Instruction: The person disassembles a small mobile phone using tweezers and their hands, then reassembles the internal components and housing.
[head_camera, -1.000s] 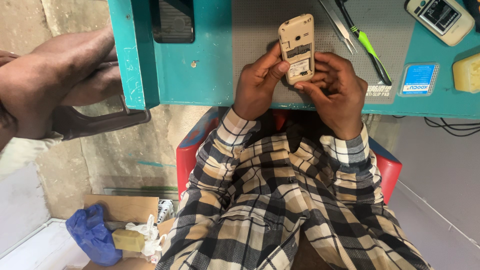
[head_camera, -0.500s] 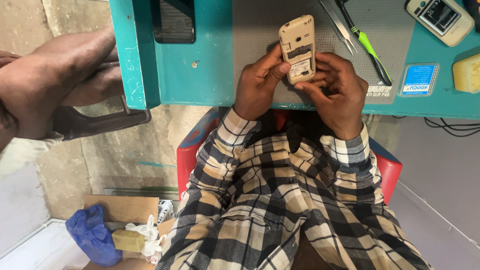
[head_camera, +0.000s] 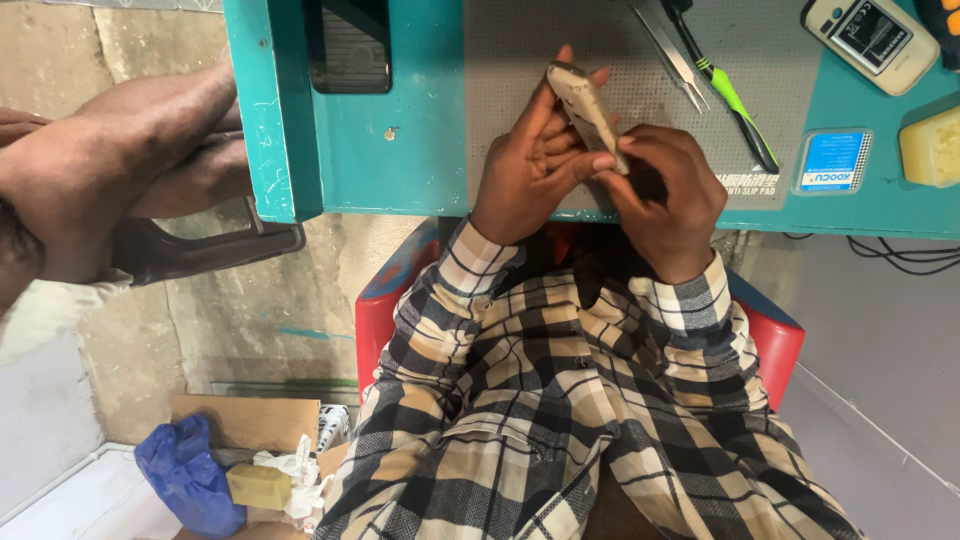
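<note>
Left hand (head_camera: 525, 165) grips the small beige bar-shaped phone body (head_camera: 588, 112) from the left side, fingers stretched up along it, thumb pressed across its lower part. Right hand (head_camera: 665, 195) is curled w/ fingers bent in toward the phone's lower end; touching there, but whether it actually grips can't be told. Phone is turned edge-on to the camera, tilted, top end pointing up-left, held just above the grey perforated anti-slip mat (head_camera: 520, 70) on the teal work surface (head_camera: 400, 150). Both wrists come out of a beige/black/white checked shirt w/ buttoned cuffs (head_camera: 560, 400).

On the mat, right of the hands: metal tweezers (head_camera: 668, 52) and a green-handled tool w/ black tip (head_camera: 735, 105), lying side by side, diagonal. Further right, on the bare surface: another beige phone w/ dark screen (head_camera: 870, 40), a blue-white square pack (head_camera: 832, 160), a yellow block (head_camera: 932, 145) at the edge. Black ridged object (head_camera: 348, 45) sits top left of the surface.

Far left, apart from the work: another person's hands (head_camera: 110, 170) over a dark handle (head_camera: 190, 250). On the floor: blue plastic bag (head_camera: 185, 475), cardboard (head_camera: 245, 420).
</note>
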